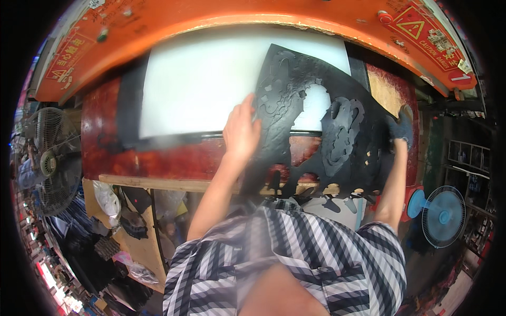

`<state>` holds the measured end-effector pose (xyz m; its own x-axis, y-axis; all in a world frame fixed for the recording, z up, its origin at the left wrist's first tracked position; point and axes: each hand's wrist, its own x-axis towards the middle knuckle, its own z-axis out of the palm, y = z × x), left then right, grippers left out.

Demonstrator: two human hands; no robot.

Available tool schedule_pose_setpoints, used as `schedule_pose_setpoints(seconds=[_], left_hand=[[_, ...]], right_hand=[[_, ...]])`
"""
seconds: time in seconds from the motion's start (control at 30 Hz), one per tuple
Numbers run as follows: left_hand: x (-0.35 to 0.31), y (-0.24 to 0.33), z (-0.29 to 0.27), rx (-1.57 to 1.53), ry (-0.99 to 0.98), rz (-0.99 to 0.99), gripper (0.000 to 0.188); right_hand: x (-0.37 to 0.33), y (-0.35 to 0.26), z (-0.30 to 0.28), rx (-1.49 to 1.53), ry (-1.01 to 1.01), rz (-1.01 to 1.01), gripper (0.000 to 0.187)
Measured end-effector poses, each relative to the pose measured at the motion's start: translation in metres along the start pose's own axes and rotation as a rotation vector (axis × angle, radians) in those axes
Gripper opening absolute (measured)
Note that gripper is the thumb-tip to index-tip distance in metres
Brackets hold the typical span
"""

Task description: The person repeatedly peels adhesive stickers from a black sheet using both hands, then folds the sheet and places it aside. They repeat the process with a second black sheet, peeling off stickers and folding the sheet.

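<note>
A large black sheet [274, 113], limp and with several cut-out holes, hangs tilted in front of me, its near end drooping past the table's front edge. At its left edge is my bare left hand [243, 129], fingers closed on the sheet's margin. My right hand [402, 126], in a dark glove, grips the opposite edge. Beneath the sheet lies a white board [200, 84], showing through one of the holes. Part of the sheet and the fingers are slightly blurred.
An orange machine beam [253, 13] with warning labels spans the far side above the reddish-brown table [168, 163]. Fans stand on both sides: a grey fan [48, 163] and a blue fan [444, 216]. Cardboard and plastic bags [108, 203] sit below left.
</note>
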<state>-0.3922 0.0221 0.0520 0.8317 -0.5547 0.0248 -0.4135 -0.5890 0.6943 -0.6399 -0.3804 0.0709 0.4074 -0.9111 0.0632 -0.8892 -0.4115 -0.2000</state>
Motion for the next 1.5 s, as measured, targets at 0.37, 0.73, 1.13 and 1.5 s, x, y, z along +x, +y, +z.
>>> schedule_pose_setpoints(seconds=[0.37,0.73,1.13,1.5], left_hand=[[-0.072,-0.015,0.006,-0.995,-0.002,-0.631,0.038],[-0.043,0.002,-0.003,-1.393,-0.235,-0.306,0.044],[-0.009,-0.009,0.008,-0.989,-0.349,0.132,0.069],[-0.009,-0.005,0.021,-1.198,-0.261,-0.106,0.050]], right_hand=[[-0.156,-0.237,0.025,0.632,-0.398,-0.813,0.054],[-0.177,-0.244,0.028,0.610,-0.283,-0.943,0.068],[-0.175,-0.238,0.030,0.757,-0.370,-0.747,0.041],[-0.169,-0.236,0.035,0.622,-0.287,-0.860,0.032]])
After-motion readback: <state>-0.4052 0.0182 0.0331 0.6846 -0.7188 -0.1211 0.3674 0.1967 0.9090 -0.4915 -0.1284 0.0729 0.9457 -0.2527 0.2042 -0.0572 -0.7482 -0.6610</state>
